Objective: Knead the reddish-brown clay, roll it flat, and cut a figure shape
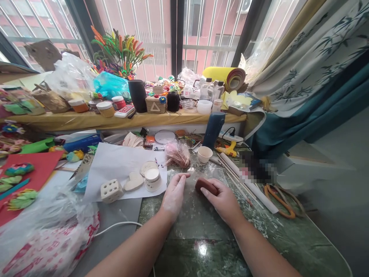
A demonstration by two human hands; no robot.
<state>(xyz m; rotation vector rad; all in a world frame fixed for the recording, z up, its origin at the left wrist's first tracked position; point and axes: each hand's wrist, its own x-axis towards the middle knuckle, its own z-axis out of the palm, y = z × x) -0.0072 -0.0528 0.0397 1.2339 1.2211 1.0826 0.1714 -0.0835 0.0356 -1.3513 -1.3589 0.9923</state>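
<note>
In my right hand (223,200) is a reddish-brown block (206,186) with rounded edges, which looks like clay. My thumb lies along its near side and the fingers wrap behind it. My left hand (174,194), dusted with white, is held on edge over the table with its fingers stretched out and nothing in it. A gap separates the left fingertips from the block. Just beyond the hands are a clear bag (177,154) of brownish strands and a small cream cup (205,154).
White paper (115,161) at the left bears a white dice (111,191), a heart shape (134,181) and an open white jar (152,179). Sticks (236,179), a white tube (262,195) and a yellow glue gun (227,149) lie right. A plastic bag (54,234) fills the near left.
</note>
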